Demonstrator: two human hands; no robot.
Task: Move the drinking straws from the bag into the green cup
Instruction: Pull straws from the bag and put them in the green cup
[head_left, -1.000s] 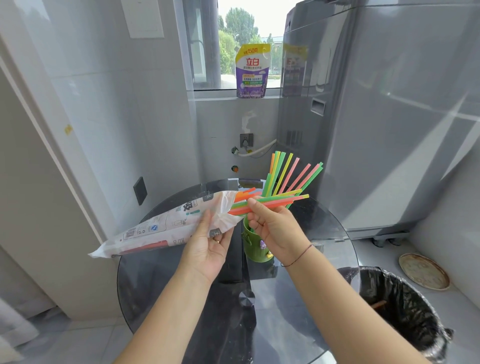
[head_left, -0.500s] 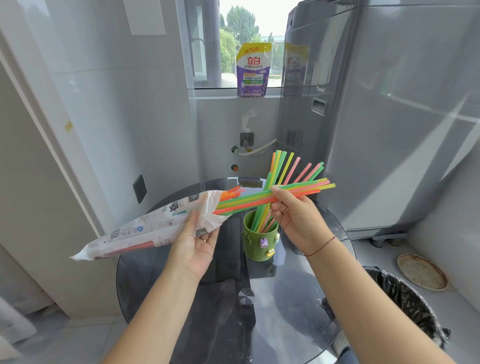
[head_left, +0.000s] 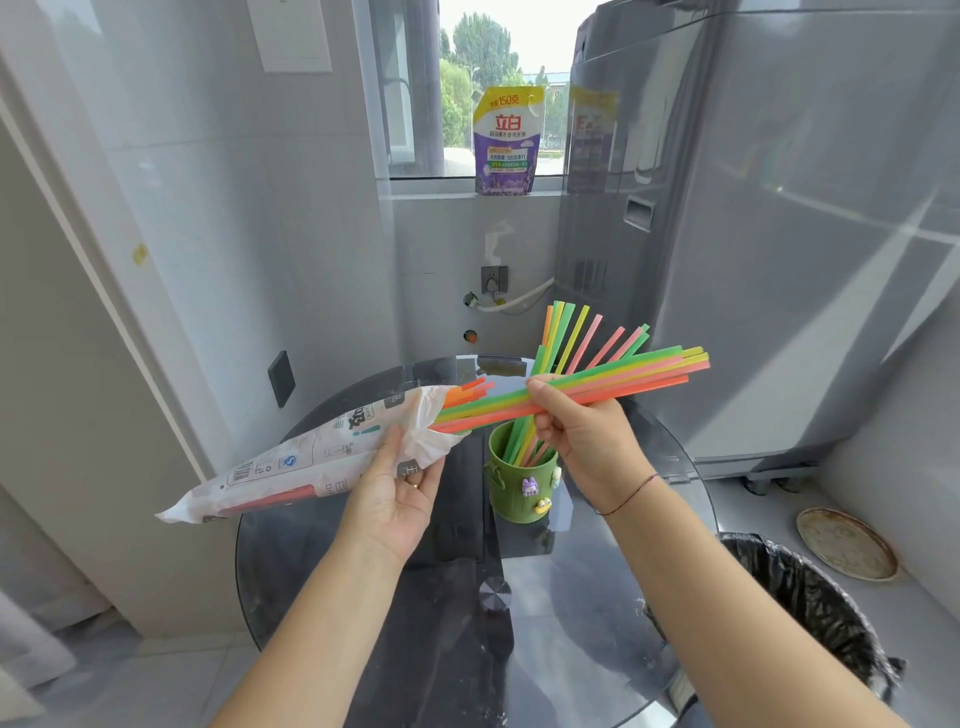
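My right hand (head_left: 587, 441) is pinching a bundle of straws (head_left: 623, 379), their tips pointing to three o'clock and their tails reaching the mouth of the bag (head_left: 311, 457) at nine o'clock. My left hand (head_left: 395, 493) is gripping that bag near its opening. The green cup (head_left: 519, 483) is standing at six o'clock of the bundle on the glass table (head_left: 597, 597), holding upright straws (head_left: 573, 338).

One bag (head_left: 311, 457), one green cup (head_left: 519, 488), one left hand (head_left: 395, 499) and one right hand (head_left: 587, 441) are seen. About eight straws (head_left: 573, 338) are counted in the cup, about six in the held bunch (head_left: 623, 378), and two orange tips (head_left: 465, 392) at the bag's mouth. One bench (head_left: 571, 597), one pouch (head_left: 504, 140) and one bin (head_left: 810, 597) are also counted.
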